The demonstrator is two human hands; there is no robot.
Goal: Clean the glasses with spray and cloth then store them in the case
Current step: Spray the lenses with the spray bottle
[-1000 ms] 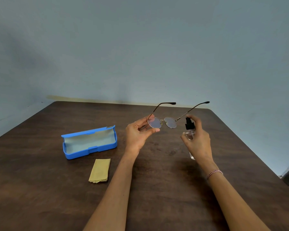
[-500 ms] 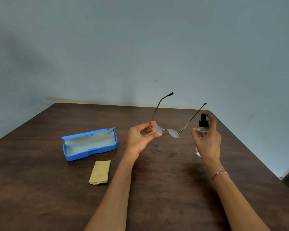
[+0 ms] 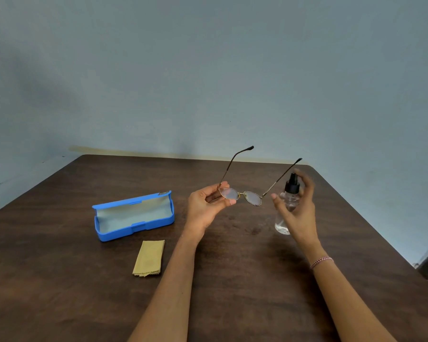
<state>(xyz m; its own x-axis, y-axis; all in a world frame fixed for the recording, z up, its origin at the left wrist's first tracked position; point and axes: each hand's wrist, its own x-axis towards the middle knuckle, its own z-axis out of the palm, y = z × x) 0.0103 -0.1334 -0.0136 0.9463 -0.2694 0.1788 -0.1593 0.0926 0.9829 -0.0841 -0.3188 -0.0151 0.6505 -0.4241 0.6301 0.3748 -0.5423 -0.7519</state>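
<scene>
Blue case [image 3: 124, 232], cloth [image 3: 148, 257], one each; left grip [image 3: 204, 209] pinches glasses [image 3: 253, 198], right grip [image 3: 299, 211] holds bottle [image 3: 283, 224].

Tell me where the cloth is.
In the head view, the cloth lies on the table, lower left, just nearer than the open case.

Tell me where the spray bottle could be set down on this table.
Bare table lies right of the right hand holding the spray bottle, and between the forearms. Crowded on the left: open case with the cloth close by.
</scene>
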